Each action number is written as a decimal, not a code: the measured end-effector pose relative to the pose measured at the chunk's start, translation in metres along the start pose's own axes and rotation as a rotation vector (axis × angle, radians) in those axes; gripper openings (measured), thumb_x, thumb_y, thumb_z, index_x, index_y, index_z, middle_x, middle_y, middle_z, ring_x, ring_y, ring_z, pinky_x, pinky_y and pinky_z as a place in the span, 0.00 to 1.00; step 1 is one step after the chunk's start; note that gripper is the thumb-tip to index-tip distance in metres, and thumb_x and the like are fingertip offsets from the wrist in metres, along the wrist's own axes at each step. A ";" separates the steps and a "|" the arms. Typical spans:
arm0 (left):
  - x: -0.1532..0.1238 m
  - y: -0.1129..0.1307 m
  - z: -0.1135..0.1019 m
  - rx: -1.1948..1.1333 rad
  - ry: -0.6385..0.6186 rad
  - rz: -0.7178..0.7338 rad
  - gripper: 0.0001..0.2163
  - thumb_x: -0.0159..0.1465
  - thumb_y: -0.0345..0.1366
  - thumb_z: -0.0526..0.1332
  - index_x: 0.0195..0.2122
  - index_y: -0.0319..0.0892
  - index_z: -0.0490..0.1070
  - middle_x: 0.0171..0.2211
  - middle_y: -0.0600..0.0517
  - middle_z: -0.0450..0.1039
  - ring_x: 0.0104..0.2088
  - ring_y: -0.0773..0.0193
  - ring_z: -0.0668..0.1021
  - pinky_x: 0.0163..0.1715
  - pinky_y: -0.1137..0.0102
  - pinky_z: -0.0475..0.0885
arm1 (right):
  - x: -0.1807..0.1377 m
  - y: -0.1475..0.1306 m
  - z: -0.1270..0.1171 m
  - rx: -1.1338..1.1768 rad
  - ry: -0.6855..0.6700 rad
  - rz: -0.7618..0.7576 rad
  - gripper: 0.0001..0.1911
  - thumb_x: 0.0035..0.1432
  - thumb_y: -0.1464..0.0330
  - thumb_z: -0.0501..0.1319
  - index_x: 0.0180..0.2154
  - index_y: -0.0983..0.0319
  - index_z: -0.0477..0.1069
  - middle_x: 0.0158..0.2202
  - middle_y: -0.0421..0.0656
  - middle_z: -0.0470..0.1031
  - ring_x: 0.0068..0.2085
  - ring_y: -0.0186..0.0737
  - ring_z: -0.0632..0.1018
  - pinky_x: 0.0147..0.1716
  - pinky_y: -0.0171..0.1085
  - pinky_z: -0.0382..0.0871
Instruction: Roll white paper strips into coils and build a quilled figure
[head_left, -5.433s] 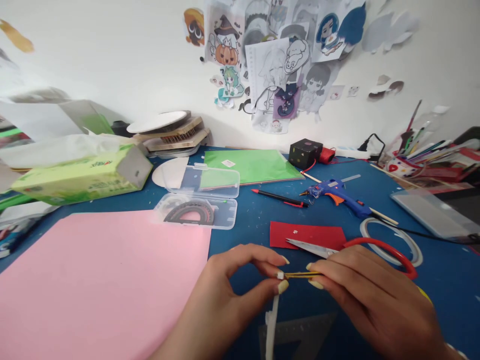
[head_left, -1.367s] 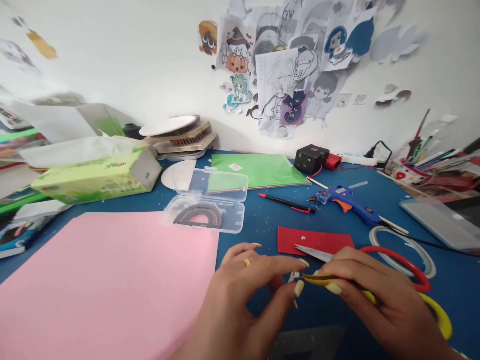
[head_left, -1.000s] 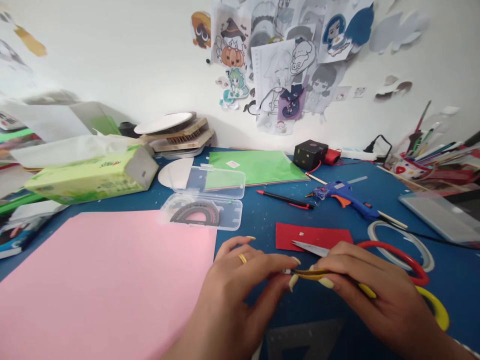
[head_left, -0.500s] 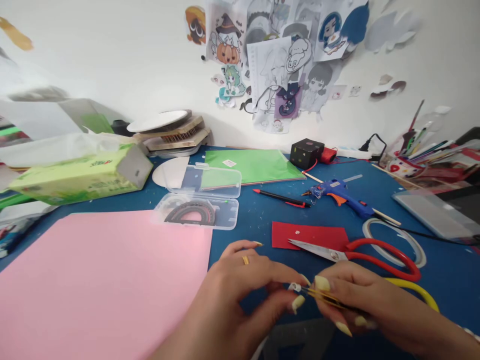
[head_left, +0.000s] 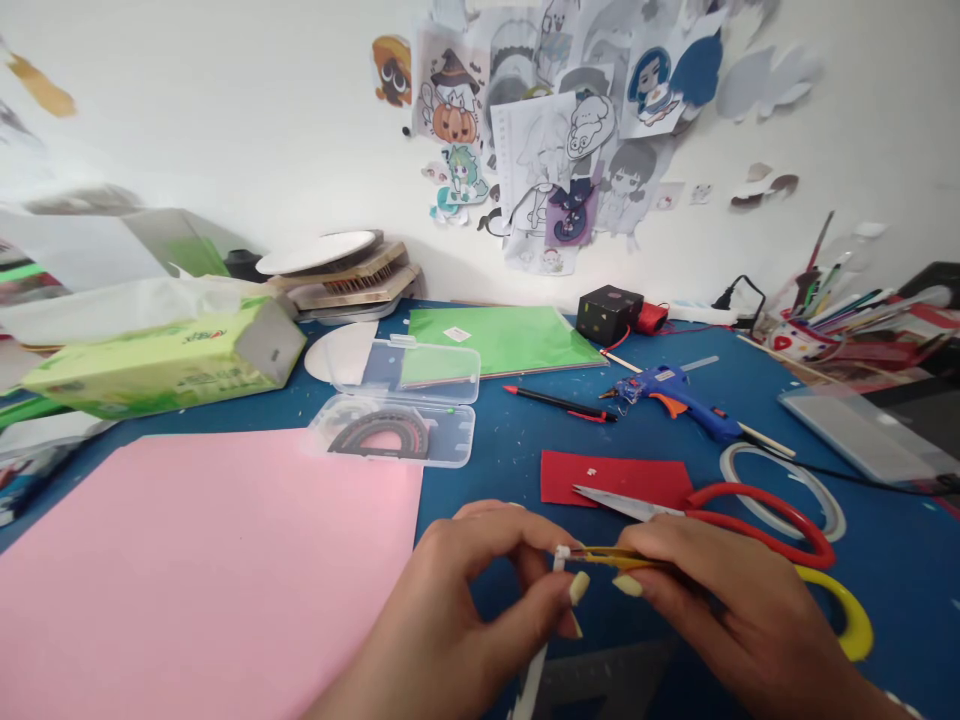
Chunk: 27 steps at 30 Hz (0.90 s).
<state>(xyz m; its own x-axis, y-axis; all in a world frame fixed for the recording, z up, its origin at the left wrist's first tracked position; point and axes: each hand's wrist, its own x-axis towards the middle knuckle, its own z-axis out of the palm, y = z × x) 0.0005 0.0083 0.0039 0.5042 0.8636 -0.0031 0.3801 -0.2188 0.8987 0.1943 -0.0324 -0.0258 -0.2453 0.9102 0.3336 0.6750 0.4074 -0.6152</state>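
Note:
My left hand (head_left: 457, 610) pinches a small white tab (head_left: 561, 555) at the end of a thin yellow strip (head_left: 607, 557). A white backing strip (head_left: 531, 685) hangs down below that hand. My right hand (head_left: 731, 620) pinches the same yellow strip from the right; the strip curves out behind it as a yellow loop (head_left: 847, 620). Both hands hover low over the blue mat (head_left: 510, 450). Just behind them lie red-handled scissors (head_left: 720, 505) with their blades on a red paper piece (head_left: 615, 478).
A large pink sheet (head_left: 202, 570) covers the left front. Behind it sit a clear plastic case (head_left: 397, 410), a green tissue pack (head_left: 157, 360), green paper (head_left: 502, 338), a pencil (head_left: 559, 402), a blue glue gun (head_left: 675, 392), a tape ring (head_left: 784, 475) and a black cube (head_left: 609, 314).
My left fingers have shifted their pinch on the strip's end, and the white backing strip hangs below again. The right hand has risen slightly; the yellow loop sticks out further right.

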 end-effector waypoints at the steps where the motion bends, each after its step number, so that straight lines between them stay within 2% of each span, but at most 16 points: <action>1: 0.000 0.000 0.000 -0.003 0.000 0.001 0.03 0.56 0.34 0.58 0.30 0.44 0.71 0.18 0.59 0.75 0.29 0.65 0.76 0.41 0.70 0.64 | 0.001 -0.001 -0.001 0.027 -0.034 0.022 0.04 0.57 0.68 0.55 0.33 0.59 0.68 0.29 0.38 0.73 0.31 0.32 0.73 0.31 0.29 0.63; 3: -0.001 -0.001 0.000 -0.005 -0.010 0.004 0.03 0.57 0.34 0.58 0.31 0.44 0.71 0.19 0.59 0.75 0.30 0.65 0.75 0.39 0.70 0.64 | 0.006 -0.003 -0.003 0.146 -0.159 0.144 0.09 0.57 0.65 0.55 0.26 0.61 0.67 0.24 0.38 0.68 0.27 0.30 0.70 0.25 0.28 0.60; 5: 0.000 -0.001 0.000 -0.003 -0.021 0.006 0.04 0.57 0.34 0.58 0.32 0.44 0.71 0.20 0.58 0.75 0.30 0.65 0.75 0.38 0.71 0.64 | 0.010 -0.004 -0.005 0.351 -0.298 0.346 0.14 0.56 0.61 0.56 0.22 0.62 0.66 0.20 0.36 0.63 0.22 0.27 0.65 0.19 0.27 0.55; 7: 0.000 -0.001 0.000 -0.001 -0.028 0.011 0.04 0.57 0.34 0.57 0.31 0.44 0.71 0.21 0.57 0.75 0.29 0.65 0.75 0.37 0.71 0.65 | 0.012 -0.003 -0.006 0.589 -0.413 0.545 0.16 0.54 0.58 0.56 0.24 0.63 0.67 0.18 0.35 0.61 0.18 0.24 0.59 0.15 0.27 0.48; 10: 0.001 0.001 0.001 0.006 -0.019 0.030 0.04 0.57 0.33 0.57 0.29 0.43 0.71 0.19 0.57 0.75 0.28 0.66 0.75 0.39 0.71 0.64 | 0.010 -0.002 -0.005 0.819 -0.496 0.721 0.18 0.52 0.55 0.57 0.24 0.64 0.67 0.16 0.34 0.59 0.15 0.22 0.53 0.13 0.26 0.42; 13: 0.001 0.002 0.001 0.007 -0.014 0.037 0.04 0.57 0.33 0.57 0.29 0.43 0.71 0.18 0.58 0.75 0.28 0.66 0.76 0.41 0.71 0.64 | 0.008 -0.003 -0.005 0.914 -0.503 0.773 0.18 0.51 0.55 0.58 0.23 0.65 0.68 0.15 0.34 0.59 0.14 0.21 0.53 0.12 0.26 0.41; 16: 0.001 0.002 0.001 -0.002 -0.011 0.014 0.05 0.57 0.33 0.57 0.27 0.43 0.71 0.19 0.58 0.76 0.29 0.65 0.76 0.43 0.69 0.63 | 0.008 -0.003 -0.005 0.945 -0.506 0.764 0.18 0.51 0.56 0.59 0.24 0.66 0.68 0.15 0.34 0.59 0.15 0.21 0.54 0.12 0.25 0.42; 21: 0.002 0.001 0.001 0.004 -0.013 -0.012 0.06 0.57 0.34 0.56 0.26 0.44 0.71 0.18 0.60 0.75 0.25 0.67 0.76 0.51 0.64 0.57 | 0.008 0.001 -0.005 0.874 -0.503 0.668 0.18 0.52 0.56 0.58 0.27 0.66 0.70 0.17 0.35 0.61 0.16 0.21 0.58 0.14 0.24 0.45; 27: 0.002 -0.006 0.003 0.099 0.035 0.071 0.05 0.56 0.31 0.56 0.29 0.45 0.71 0.18 0.61 0.75 0.23 0.68 0.76 0.51 0.63 0.58 | 0.010 -0.001 -0.003 0.808 -0.510 0.636 0.16 0.52 0.57 0.59 0.27 0.65 0.69 0.18 0.34 0.62 0.16 0.21 0.58 0.14 0.24 0.47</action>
<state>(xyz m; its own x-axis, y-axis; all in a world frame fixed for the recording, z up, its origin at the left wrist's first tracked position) 0.0013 0.0100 -0.0029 0.5057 0.8594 0.0757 0.4203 -0.3221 0.8483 0.1938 -0.0239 -0.0196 -0.3979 0.8174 -0.4167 0.1796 -0.3760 -0.9091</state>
